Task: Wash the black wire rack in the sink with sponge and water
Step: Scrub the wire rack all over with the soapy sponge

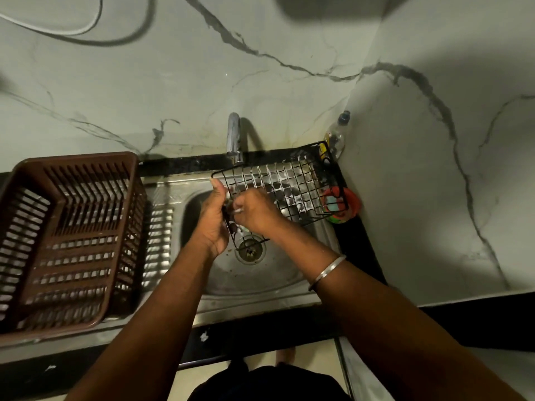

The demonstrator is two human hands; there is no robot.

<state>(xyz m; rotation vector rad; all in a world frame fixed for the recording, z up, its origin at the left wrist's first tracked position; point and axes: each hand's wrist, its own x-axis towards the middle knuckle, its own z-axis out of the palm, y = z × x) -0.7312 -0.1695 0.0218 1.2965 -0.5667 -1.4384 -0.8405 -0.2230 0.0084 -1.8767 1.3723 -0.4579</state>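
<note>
both hands [212, 217] [254, 211] tight on soapy black wire rack [289, 186] over steel sink [260, 280], veined marble walls [289, 96]

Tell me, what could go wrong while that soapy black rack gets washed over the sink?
1. The black wire rack is covered in foam, and the left hand grips just one edge, so it might slip and bang into the sink.
2. Its far end reaches the red tub and the bottle in the corner; a big push could knock them over.
3. The right hand works right against thin wires, which might pinch or scratch fingers.
</note>
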